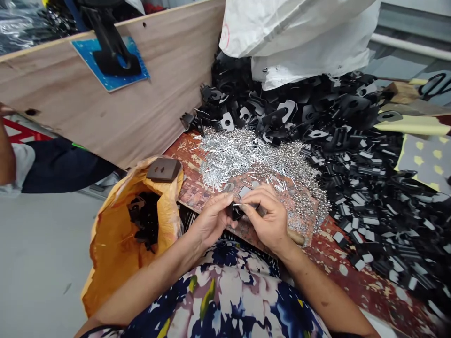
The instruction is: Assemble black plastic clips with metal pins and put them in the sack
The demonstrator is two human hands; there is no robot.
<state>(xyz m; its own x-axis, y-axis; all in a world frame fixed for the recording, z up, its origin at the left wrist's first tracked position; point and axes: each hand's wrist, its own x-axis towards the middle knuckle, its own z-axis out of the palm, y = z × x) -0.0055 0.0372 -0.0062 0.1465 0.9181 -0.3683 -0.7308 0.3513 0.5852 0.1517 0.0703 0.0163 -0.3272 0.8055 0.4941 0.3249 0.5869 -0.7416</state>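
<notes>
Close in front of my body, my left hand (217, 213) is closed around a small black plastic part (237, 213). Between the thumb and forefinger of my right hand (266, 213) is a thin metal pin (239, 204), its tip at the black part. Whether the pin has entered a hole I cannot tell. Beyond my hands lies a heap of loose silvery pins (225, 157), with a pile of tiny springs (303, 173) to its right. Underneath my hands is a worn, reddish board (282, 206).
Large black clips (268, 112) are piled at the back, small black parts (373, 202) at the right. A yellow sack (105, 263) holding black pieces stands at left, beside a wooden panel (169, 75). Another person's arm (7, 155) shows at far left.
</notes>
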